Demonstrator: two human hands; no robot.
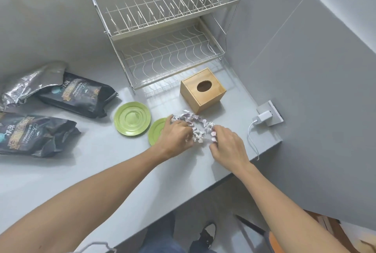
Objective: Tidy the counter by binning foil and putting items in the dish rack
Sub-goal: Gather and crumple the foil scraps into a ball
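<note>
Both hands work a crumpled sheet of foil [195,124] on the smooth grey counter [101,171]. The foil is silver, heavily creased, and bunched into an irregular arc. It lies just in front of a wooden tissue box [203,90].

The left hand [177,136] is curled over the left part of the foil, fingers closed into its folds. The right hand [227,147] pinches the right end of the foil between fingertips and thumb.

Two round green saucers with concentric ridges rest on the counter. The first saucer [132,118] lies fully exposed. The second saucer [156,132] lies just beside it and is partly covered by the left hand and the foil.

The dish rack [166,29] stands at the back of the counter. It is a two-tier frame of thin metal wire, with upright prongs on the upper tier and wavy wires on the lower tier.

The tissue box is a light wooden cube with an oval opening in its top face. Glossy dark pouches [77,94] with a crinkled metallic lining lie at the left. A white charger [262,118] is plugged into a wall socket at the right, its cable hanging over the counter edge.
</note>
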